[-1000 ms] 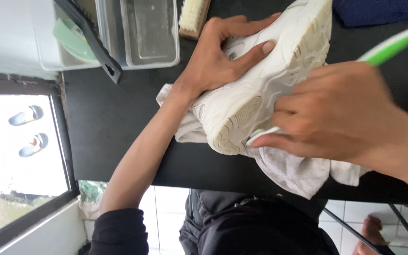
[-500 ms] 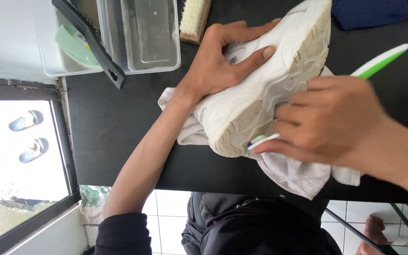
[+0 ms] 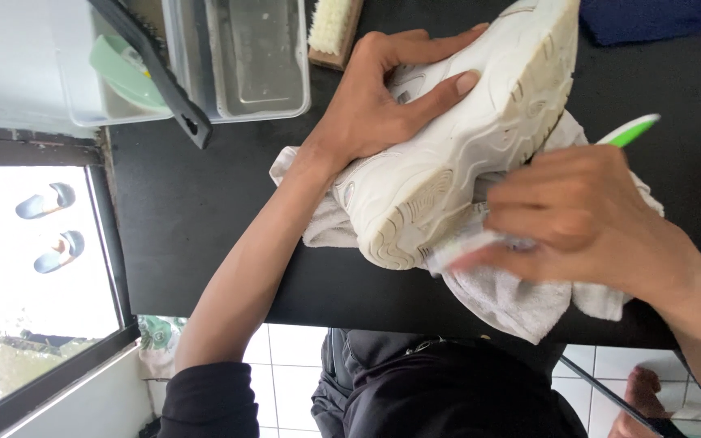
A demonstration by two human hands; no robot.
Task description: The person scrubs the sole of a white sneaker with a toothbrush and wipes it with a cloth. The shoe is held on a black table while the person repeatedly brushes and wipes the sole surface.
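- Head view shows a white sneaker (image 3: 464, 146) tipped sole-up on a pale towel (image 3: 521, 296), which lies on the black tabletop (image 3: 196, 211) near its front edge, at about five o'clock from the clear containers.
- Left hand (image 3: 375, 109) wraps the shoe's upper; its fingers (image 3: 440, 89) are spread and pressed against the side, thumb across the sole rim, steadying it.
- Right hand (image 3: 578, 219) has its fingers curled tight around a small brush with a green-and-white handle (image 3: 630, 130); the head sits at the heel end of the sole, blurred.
- Judging by this, the step in hand is scrubbing the sole's grooves near the heel; a next move would call for firm bracing from the left hand and short strokes that stay on the tread.
- At twelve o'clock from the shoe lies a wooden scrub brush (image 3: 333, 31); at ten o'clock stand clear plastic containers (image 3: 245, 61), a long black-handled tool (image 3: 160, 77) across them.
- Dark blue cloth (image 3: 659, 18) sits at one o'clock.
- Beyond the tabletop: white tiled floor (image 3: 294, 357), a dark-framed window (image 3: 34, 268) at eight o'clock, sandals outside.
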